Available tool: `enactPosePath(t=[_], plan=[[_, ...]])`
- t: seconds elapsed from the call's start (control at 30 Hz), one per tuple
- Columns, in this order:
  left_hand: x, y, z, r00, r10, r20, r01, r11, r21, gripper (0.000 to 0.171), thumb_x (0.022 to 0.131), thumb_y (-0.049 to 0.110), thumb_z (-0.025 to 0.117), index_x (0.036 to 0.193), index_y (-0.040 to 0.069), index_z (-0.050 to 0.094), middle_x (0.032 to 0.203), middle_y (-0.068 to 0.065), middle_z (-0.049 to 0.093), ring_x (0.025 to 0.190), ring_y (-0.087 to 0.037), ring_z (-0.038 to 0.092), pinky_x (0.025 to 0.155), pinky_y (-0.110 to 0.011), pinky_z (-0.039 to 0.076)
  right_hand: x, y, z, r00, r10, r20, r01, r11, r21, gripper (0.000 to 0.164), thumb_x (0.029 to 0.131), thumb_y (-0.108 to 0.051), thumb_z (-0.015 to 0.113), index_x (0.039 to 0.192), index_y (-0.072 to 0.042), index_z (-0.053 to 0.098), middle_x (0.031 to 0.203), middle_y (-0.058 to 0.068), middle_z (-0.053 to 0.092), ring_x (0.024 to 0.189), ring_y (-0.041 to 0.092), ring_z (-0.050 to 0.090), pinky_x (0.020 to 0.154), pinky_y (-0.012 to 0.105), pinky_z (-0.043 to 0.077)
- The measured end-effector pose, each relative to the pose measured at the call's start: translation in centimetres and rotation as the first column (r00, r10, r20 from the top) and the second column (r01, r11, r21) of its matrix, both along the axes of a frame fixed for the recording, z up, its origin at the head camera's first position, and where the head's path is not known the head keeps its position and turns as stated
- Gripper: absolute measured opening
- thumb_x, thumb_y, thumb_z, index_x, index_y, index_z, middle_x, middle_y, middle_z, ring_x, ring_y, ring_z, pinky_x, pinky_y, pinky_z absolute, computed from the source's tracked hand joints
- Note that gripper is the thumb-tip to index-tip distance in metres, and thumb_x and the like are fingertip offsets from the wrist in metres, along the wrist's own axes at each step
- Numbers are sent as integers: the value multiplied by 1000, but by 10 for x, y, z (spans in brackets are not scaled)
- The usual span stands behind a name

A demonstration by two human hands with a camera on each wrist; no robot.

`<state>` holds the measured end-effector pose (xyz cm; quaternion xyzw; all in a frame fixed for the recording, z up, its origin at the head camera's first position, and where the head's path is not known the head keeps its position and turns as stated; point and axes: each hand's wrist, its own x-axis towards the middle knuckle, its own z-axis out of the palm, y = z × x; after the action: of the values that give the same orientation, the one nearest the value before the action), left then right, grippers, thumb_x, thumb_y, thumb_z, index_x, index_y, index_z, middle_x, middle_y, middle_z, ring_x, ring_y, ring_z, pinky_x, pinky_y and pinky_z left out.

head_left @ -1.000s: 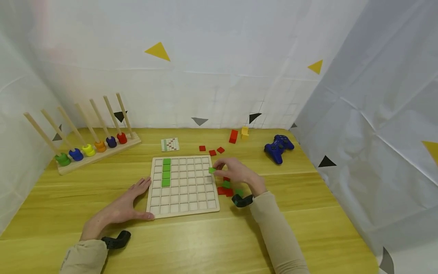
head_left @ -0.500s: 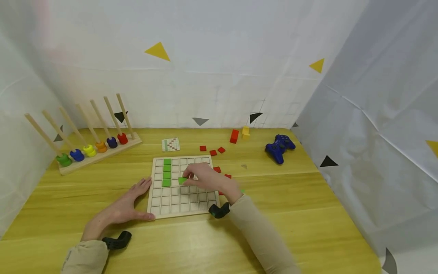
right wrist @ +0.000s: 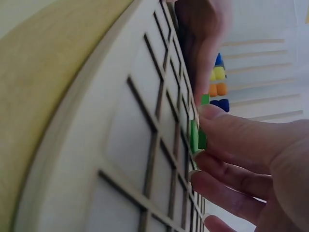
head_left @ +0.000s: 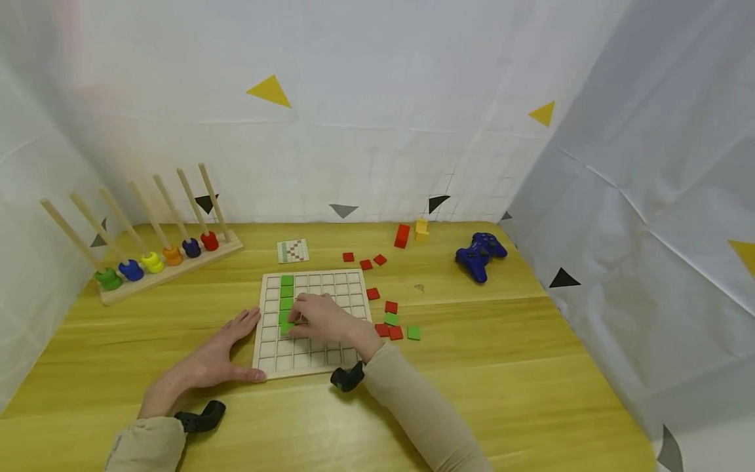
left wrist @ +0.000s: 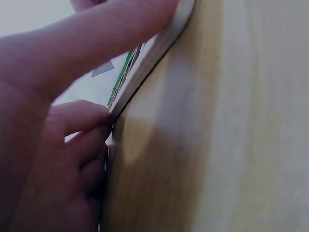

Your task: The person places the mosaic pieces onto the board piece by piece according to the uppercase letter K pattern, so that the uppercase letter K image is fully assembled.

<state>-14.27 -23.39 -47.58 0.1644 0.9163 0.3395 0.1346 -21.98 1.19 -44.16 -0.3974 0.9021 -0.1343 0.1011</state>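
Observation:
A square wooden grid board (head_left: pixel 284 364) lies on the table, with a column of green tiles (head_left: pixel 286 292) in its second column from the left. My right hand (head_left: pixel 330 321) pinches a green tile (right wrist: pixel 203 141) between thumb and fingers, right at the lower end of that column. Spread along the board's left side, my left hand (head_left: pixel 212 357) touches its edge; the thumb (left wrist: pixel 111 34) is at the near corner and the other fingers further up. To the right of the board lie several loose red tiles (head_left: pixel 391 307) and two green tiles (head_left: pixel 414 333).
At the back left stands a wooden peg rack (head_left: pixel 230 242) with coloured beads. A small pattern card (head_left: pixel 292 250) lies behind the board. Further right are a red block (head_left: pixel 402 236), a yellow chair-shaped piece (head_left: pixel 421 230) and a blue game controller (head_left: pixel 480 255).
My right hand has carried the green tile leftward across the board, from its right edge to the green column. The left hand has stayed at the board's left side.

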Motion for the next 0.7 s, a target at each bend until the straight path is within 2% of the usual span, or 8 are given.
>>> enactPosePath(t=[0.7], plan=[[1,0,1,1000,4,3,-4,1000,2,120,73,57,82,161,10,16,166,-24,8,149,-54,5,112,-76,13,2,-3,-17,998,-46,-38,45,999,-14,26,92,-46,70,106,-25,69,102,-12,57,94,3,54,91,32,43]])
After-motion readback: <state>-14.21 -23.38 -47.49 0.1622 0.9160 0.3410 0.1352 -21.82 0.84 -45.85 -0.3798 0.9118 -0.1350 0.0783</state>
